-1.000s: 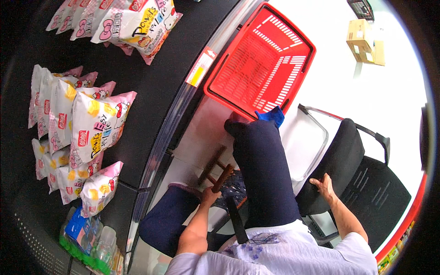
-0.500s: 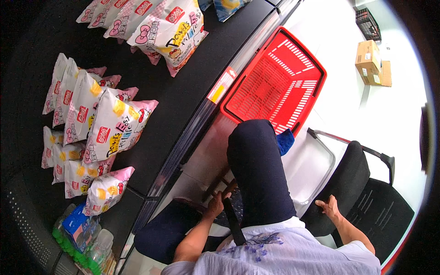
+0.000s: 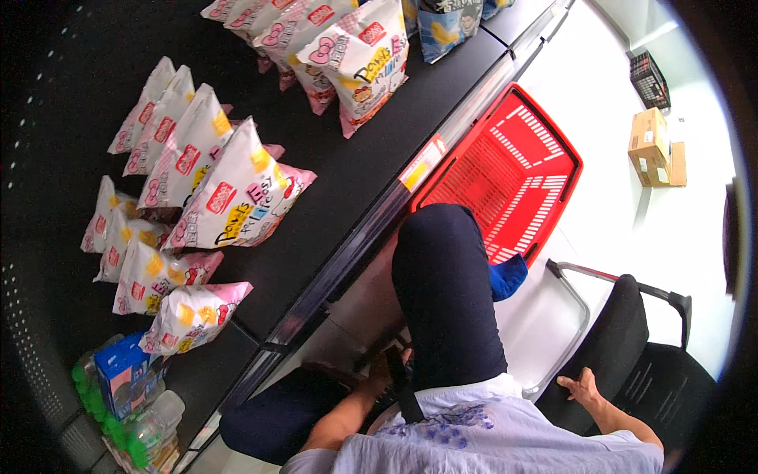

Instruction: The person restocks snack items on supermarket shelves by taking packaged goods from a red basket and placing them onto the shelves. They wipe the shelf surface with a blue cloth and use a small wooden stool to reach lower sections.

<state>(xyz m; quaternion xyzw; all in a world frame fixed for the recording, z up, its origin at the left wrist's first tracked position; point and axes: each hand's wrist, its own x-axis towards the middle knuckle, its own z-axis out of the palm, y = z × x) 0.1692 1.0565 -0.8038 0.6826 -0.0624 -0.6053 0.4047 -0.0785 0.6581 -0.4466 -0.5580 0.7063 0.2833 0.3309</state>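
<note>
The person crouches or kneels before a black shelf unit, seen from above. The left hand [image 3: 381, 370] is low between the knees, beside a dark strap [image 3: 401, 385] that hangs from the chest; its fingers are partly hidden, so it cannot be told whether they are curled or gripping anything. The right hand [image 3: 583, 387] lies out to the side, fingers spread, resting on the seat edge of a black office chair [image 3: 643, 359]; it holds nothing.

Ahead of the left hand, beyond the raised knee, a red shopping basket [image 3: 505, 170] sits on the white floor, just beside the shelf's front edge. A blue item [image 3: 507, 275] shows between the knee and the basket. Further left of the left hand, pink-and-white snack bags [image 3: 237, 189] lie in rows on the black shelf [image 3: 371, 158]. Well beyond the right hand stands a cardboard box [image 3: 652, 144].
</note>
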